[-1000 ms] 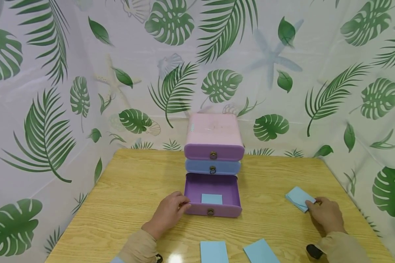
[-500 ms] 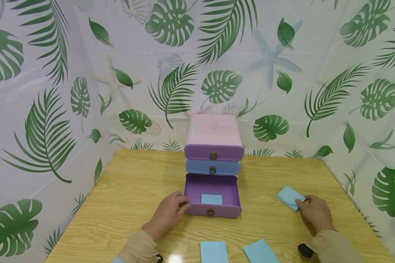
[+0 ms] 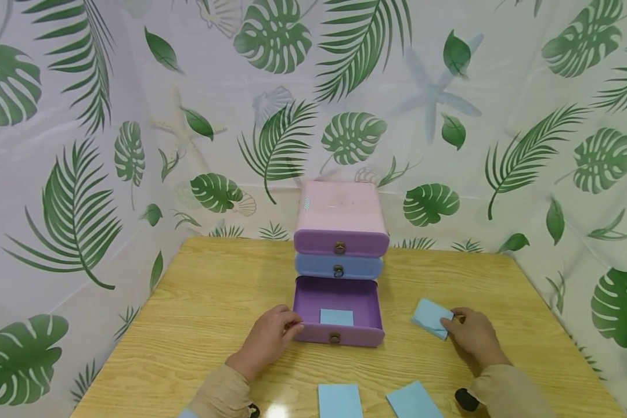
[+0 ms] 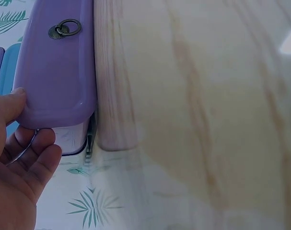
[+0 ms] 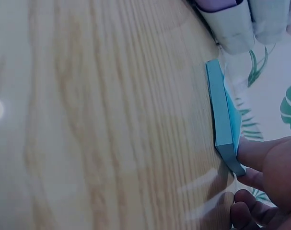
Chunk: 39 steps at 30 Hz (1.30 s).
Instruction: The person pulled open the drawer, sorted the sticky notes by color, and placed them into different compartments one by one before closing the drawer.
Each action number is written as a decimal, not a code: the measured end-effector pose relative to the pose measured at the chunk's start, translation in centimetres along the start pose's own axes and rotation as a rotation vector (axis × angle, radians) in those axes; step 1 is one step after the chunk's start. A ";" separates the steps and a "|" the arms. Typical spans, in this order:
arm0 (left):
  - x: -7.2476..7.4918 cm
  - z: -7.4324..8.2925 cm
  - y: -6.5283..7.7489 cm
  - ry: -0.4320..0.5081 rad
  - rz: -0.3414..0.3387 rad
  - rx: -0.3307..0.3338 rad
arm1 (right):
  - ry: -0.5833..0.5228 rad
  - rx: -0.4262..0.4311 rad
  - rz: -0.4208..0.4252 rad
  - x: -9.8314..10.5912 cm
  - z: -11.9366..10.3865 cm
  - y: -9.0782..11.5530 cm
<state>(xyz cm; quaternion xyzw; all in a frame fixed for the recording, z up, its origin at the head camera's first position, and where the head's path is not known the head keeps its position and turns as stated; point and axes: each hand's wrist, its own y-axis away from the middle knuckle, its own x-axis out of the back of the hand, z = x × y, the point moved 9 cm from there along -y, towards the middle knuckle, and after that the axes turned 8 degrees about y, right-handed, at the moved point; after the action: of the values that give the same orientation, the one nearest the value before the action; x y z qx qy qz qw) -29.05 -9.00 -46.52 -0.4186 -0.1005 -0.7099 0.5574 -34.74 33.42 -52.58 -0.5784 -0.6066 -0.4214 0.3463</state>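
Observation:
A small drawer chest (image 3: pixel 341 209) with a pink top stands on the table. Its bottom purple drawer (image 3: pixel 339 334) is pulled out, and a light blue note pad (image 3: pixel 337 317) lies inside near the front. My left hand (image 3: pixel 266 337) pinches that drawer's left front corner; in the left wrist view the thumb is on one side of the drawer front (image 4: pixel 59 72) and curled fingers are on the other. To the right of the drawer, my right hand (image 3: pixel 472 334) pinches another light blue note pad (image 3: pixel 431 316) by its near corner. Seen from the right wrist, this pad (image 5: pixel 222 110) is thick, with its top sheets lifting slightly.
Two more light blue pads, one straight (image 3: pixel 340 400) and one angled (image 3: pixel 414 400), lie at the front of the wooden table (image 3: pixel 214 290). Above the pulled-out drawer, the blue drawer (image 3: pixel 338 266) and the top purple drawer (image 3: pixel 341 242) are closed. A leaf-patterned cloth hangs behind.
My right hand has moved left across the table with the note pad, closer to the pulled-out drawer. The left hand and the drawer have stayed in place.

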 end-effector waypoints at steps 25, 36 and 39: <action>0.0 -0.1 0.0 -0.009 0.014 0.004 | -0.114 -0.011 -0.116 -2.0 -1.8 0.0; 0.0 0.0 0.0 0.007 0.007 0.017 | -0.112 0.014 -0.145 -2.0 -2.3 0.4; 0.0 0.0 0.0 0.012 0.003 0.015 | -0.102 0.022 -0.140 -2.0 -2.3 0.4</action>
<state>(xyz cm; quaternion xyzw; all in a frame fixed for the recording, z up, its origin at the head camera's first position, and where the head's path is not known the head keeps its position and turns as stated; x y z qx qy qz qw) -29.03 -9.03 -46.51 -0.4104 -0.1019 -0.7106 0.5624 -34.32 30.47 -53.40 -0.5515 -0.6671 -0.4076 0.2909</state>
